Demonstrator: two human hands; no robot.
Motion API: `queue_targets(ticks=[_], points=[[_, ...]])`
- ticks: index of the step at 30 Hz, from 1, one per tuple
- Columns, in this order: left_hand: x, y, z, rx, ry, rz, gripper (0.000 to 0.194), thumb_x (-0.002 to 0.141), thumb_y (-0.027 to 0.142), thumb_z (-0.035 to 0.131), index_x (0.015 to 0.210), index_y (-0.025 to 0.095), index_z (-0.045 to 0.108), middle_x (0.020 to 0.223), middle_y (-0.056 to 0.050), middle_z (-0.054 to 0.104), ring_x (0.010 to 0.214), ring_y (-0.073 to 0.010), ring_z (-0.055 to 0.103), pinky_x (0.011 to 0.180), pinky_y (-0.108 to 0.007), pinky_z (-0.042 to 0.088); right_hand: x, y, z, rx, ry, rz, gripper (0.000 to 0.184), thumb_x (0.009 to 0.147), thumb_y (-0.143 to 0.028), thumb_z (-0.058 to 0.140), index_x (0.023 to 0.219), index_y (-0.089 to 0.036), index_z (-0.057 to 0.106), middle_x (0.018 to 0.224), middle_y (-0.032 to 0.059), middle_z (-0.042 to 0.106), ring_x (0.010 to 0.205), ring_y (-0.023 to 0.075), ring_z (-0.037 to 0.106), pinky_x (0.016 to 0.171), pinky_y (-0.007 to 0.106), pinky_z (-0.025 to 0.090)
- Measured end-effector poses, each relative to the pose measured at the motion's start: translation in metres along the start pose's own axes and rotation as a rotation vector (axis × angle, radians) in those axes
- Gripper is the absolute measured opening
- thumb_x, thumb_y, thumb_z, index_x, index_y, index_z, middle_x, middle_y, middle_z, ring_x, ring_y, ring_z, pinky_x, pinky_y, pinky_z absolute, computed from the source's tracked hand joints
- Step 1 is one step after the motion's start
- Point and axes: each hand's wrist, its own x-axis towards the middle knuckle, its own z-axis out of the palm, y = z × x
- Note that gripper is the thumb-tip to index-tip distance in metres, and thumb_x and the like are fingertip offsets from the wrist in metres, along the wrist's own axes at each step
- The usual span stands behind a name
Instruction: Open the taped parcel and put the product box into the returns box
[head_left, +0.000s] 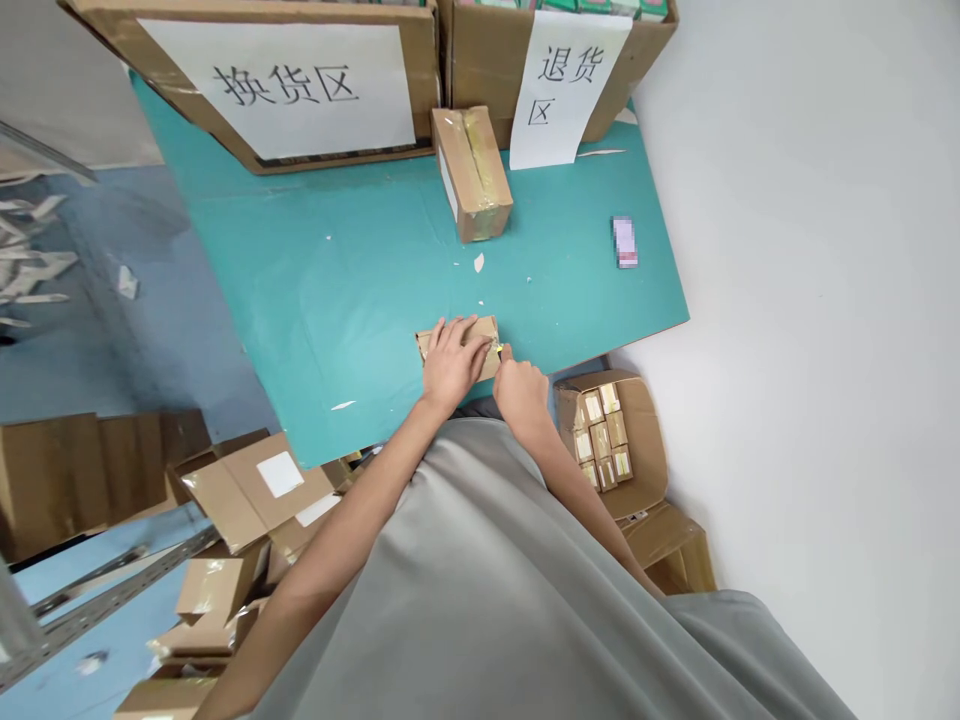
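Counting 2 bare hands, both over 1 small, flat tan cardboard box (484,327) at the near edge of 1 smooth teal desk (277,300), close to a soft grey shirt (480,540). With left hand (448,368): laid palm-down across the box, fingers loosely spread. With right hand (521,390): curled tight round 1 small yellow-and-dark tool (499,350) at the box's right end; mostly hidden in the grip, can't tell type.

Farther back on the desk: 1 oblong brown taped cardboard box (480,180), glossy tape along top seam, in front of 2 large brown cardboard cartons (426,90). On those, 2 white paper sheets (300,120), 1 each, black characters; right one hanging below its carton's bottom edge. In right carton, green-and-white packs (592,5), cut off, not countable. Near desk's right edge, 1 pale rectangular item (625,243), pixelated. Also a few thin white scraps (479,263).

Low right, beside desk: 1 open brown carton (646,435) with at least 8 small block-shaped taped boxes (600,440), in rows. Low left: heap of brown cardboard cartons (240,490), overlapping, no reliable count; near 1 grey perforated metal bar (112,600).
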Motion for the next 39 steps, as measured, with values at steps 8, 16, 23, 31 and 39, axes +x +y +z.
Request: queue_targets(ticks=[8, 16, 23, 31, 39], points=[[0.002, -0.002, 0.003, 0.021, 0.028, 0.011, 0.032, 0.115, 0.042, 0.051, 0.115, 0.029, 0.081, 0.160, -0.010, 0.068, 0.154, -0.0330, 0.058, 0.140, -0.065, 0.031, -0.003, 0.011, -0.004, 0.016, -0.038, 0.006, 0.048, 0.117, -0.019, 0.044, 0.163, -0.014, 0.057, 0.125, 0.0224, 0.083, 0.119, 0.0320, 0.082, 0.100, 0.039, 0.062], [0.001, -0.001, 0.007, 0.023, 0.059, -0.025, 0.032, 0.115, 0.040, 0.051, 0.117, 0.027, 0.080, 0.162, -0.014, 0.065, 0.153, -0.0349, 0.056, 0.138, -0.064, 0.031, 0.017, 0.004, 0.001, 0.116, 0.015, 0.008, 0.046, 0.116, -0.013, 0.042, 0.158, -0.010, 0.060, 0.126, 0.0232, 0.083, 0.121, 0.0306, 0.082, 0.102, 0.039, 0.063], [0.002, -0.002, 0.010, 0.043, 0.068, -0.024, 0.032, 0.116, 0.041, 0.052, 0.118, 0.026, 0.079, 0.161, -0.015, 0.066, 0.153, -0.0348, 0.056, 0.138, -0.064, 0.030, 0.027, 0.033, 0.025, 0.735, -0.111, -0.007, 0.043, 0.120, -0.026, 0.041, 0.158, -0.024, 0.062, 0.113, 0.0050, 0.089, 0.073, 0.0178, 0.084, 0.077, 0.027, 0.066], [-0.004, -0.002, 0.011, 0.039, 0.052, -0.022, 0.028, 0.115, 0.039, 0.054, 0.119, 0.028, 0.080, 0.162, -0.013, 0.065, 0.154, -0.0338, 0.056, 0.139, -0.063, 0.030, -0.002, 0.014, 0.015, 0.090, -0.040, 0.018, 0.058, 0.119, -0.023, 0.040, 0.177, -0.016, 0.043, 0.124, 0.0223, 0.084, 0.116, 0.0325, 0.083, 0.103, 0.041, 0.061], [-0.004, -0.004, 0.013, 0.031, 0.059, -0.019, 0.030, 0.115, 0.040, 0.053, 0.119, 0.028, 0.079, 0.163, -0.013, 0.065, 0.155, -0.0338, 0.055, 0.138, -0.064, 0.030, -0.003, 0.016, 0.009, 0.077, -0.043, 0.039, 0.048, 0.117, -0.021, 0.044, 0.163, -0.013, 0.058, 0.127, 0.0223, 0.083, 0.120, 0.0326, 0.082, 0.100, 0.040, 0.062]])
